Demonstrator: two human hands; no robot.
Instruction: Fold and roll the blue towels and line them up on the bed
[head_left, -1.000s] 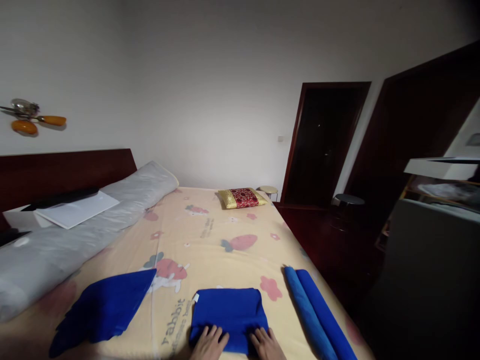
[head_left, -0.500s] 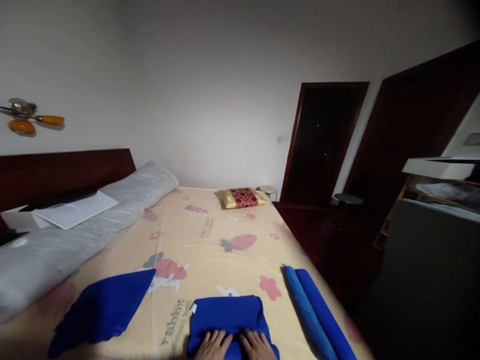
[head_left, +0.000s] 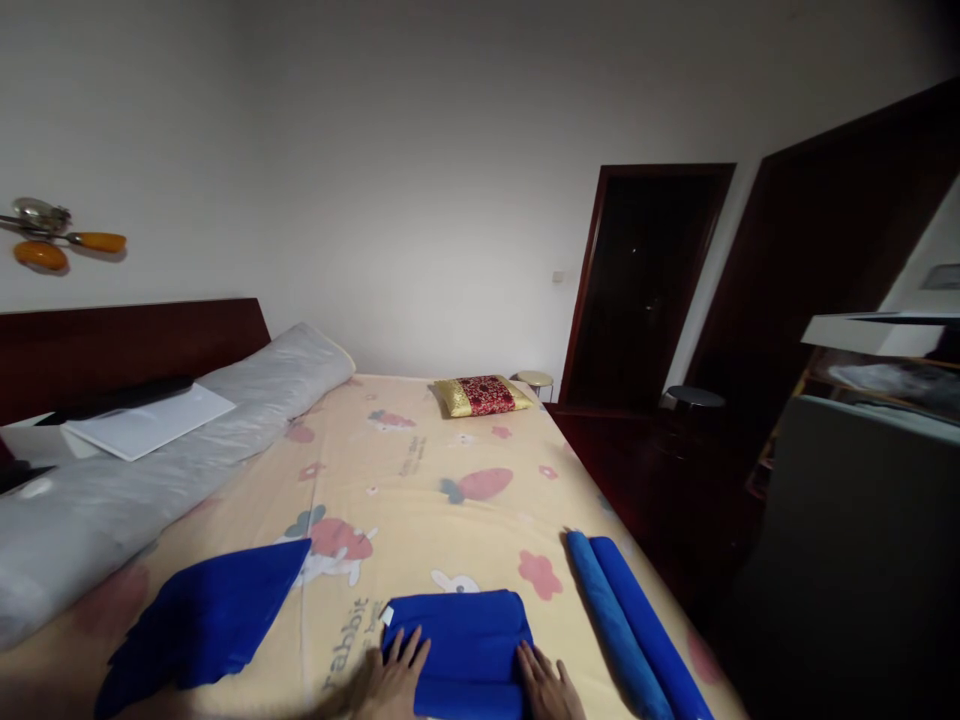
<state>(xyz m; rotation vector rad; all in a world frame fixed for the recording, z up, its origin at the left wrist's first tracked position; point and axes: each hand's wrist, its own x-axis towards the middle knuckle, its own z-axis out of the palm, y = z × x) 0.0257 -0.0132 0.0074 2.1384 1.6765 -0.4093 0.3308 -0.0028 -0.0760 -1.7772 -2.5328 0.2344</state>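
A folded blue cloth (head_left: 469,640) with a small white tag at its upper left corner lies on the patterned bedsheet (head_left: 420,520). My left hand (head_left: 397,675) rests on the cloth's left edge, fingers spread. At its right edge my right hand (head_left: 546,682) lies with fingers extended, touching the cloth. Two rolled blue cloths (head_left: 615,620) lie side by side to the right, apart from my hands. Another blue cloth (head_left: 206,620), loosely spread and pointed at one corner, is on the left.
A grey rolled quilt (head_left: 180,480) runs along the headboard (head_left: 127,350), with a white flat object (head_left: 154,420) on it. A gold and red pillow (head_left: 484,395) sits at the far edge. Stools (head_left: 696,397) and a dark cabinet (head_left: 862,550) stand beyond the bed's right side.
My hands have moved apart, from the middle of the folded cloth to its left and right edges. The cloth's near part now looks flatter, with a straight fold across it.
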